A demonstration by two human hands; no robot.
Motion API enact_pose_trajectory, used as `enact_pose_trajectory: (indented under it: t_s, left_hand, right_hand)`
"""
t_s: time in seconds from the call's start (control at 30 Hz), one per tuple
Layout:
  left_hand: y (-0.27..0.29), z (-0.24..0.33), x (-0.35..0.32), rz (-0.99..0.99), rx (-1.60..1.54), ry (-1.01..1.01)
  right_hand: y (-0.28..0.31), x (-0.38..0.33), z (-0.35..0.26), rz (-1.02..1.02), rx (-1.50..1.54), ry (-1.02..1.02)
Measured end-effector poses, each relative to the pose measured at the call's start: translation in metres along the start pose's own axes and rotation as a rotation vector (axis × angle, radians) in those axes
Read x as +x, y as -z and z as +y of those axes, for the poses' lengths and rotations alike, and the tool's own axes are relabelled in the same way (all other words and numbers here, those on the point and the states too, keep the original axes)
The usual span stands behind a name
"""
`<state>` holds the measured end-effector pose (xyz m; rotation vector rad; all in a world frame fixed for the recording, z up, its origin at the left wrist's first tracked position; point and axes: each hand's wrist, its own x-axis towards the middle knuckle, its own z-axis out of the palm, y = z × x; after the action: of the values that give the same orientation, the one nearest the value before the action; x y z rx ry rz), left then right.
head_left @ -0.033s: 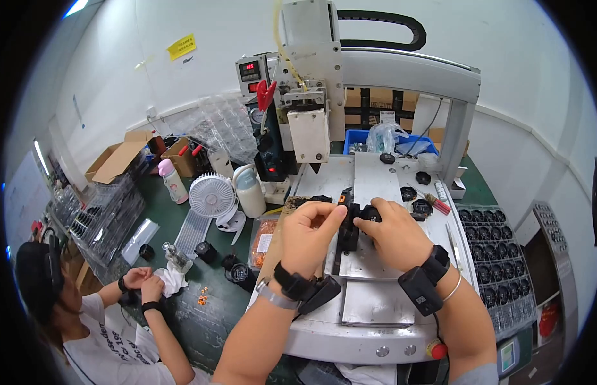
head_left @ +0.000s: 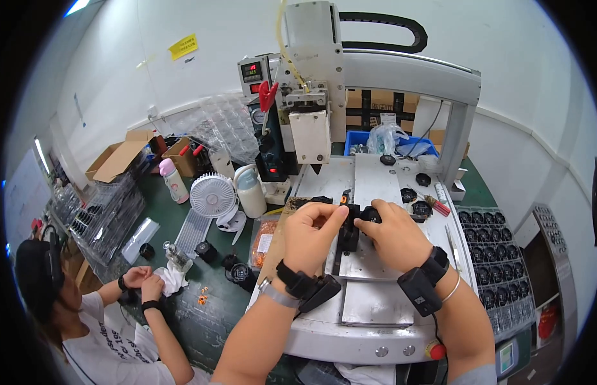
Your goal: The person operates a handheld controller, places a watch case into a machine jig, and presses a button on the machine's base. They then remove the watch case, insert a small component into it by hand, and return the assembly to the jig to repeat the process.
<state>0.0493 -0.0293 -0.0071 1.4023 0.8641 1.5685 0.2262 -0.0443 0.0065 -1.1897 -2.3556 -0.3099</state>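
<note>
Hands meet on the flat grey metal plate [head_left: 369, 292] of the white machine. The left hand [head_left: 313, 235] and right hand [head_left: 393, 235] both pinch one small black plastic part [head_left: 350, 232] with their fingers, right on the plate. Three more small black round parts [head_left: 415, 192] lie near. One white desk fan [head_left: 212, 194] stands on the green tabletop [head_left: 202, 321], beside one white bottle [head_left: 250, 191].

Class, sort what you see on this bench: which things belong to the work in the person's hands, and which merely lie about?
In use:
- left hand and right hand, both on the small black plastic part
- grey metal fixture plate

Lying about:
- small white desk fan
- pink-capped bottle
- open cardboard box
- blue plastic bin
</note>
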Motion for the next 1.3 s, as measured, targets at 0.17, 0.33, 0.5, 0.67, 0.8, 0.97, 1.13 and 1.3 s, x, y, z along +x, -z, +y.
enact_pose_trajectory:
  t_s: [0.17, 0.33, 0.5, 0.67, 0.8, 0.97, 1.13, 1.3]
  left_hand:
    - [-0.009, -0.011, 0.006, 0.002, 0.185, -0.029]
    - [-0.009, -0.006, 0.013, -0.093, 0.569, -0.088]
    - [-0.015, 0.029, 0.02, -0.159, 0.937, -0.126]
    - [-0.017, 0.023, 0.022, -0.176, 1.036, -0.108]
    - [-0.01, 0.025, 0.027, -0.247, 0.885, -0.017]
    - [-0.013, 0.022, 0.023, -0.193, 0.798, -0.027]
    - [0.0, 0.013, 0.03, -0.371, 0.847, 0.019]
    - [0.014, 0.0, 0.035, -0.371, 0.648, -0.122]
  right_hand:
    - [-0.003, -0.001, 0.001, 0.026, -0.012, 0.007]
    - [-0.006, -0.003, 0.004, -0.008, 0.007, 0.0]
    - [-0.005, -0.004, 0.005, -0.027, 0.037, -0.012]
    - [-0.008, -0.003, 0.004, -0.043, 0.08, -0.016]
    - [-0.001, -0.001, 0.003, -0.086, 0.095, -0.047]
    - [-0.006, -0.004, 0.008, 0.006, 0.095, 0.007]
    - [-0.005, -0.003, 0.006, -0.008, 0.091, 0.006]
    - [-0.004, -0.004, 0.003, -0.02, 0.105, 0.012]
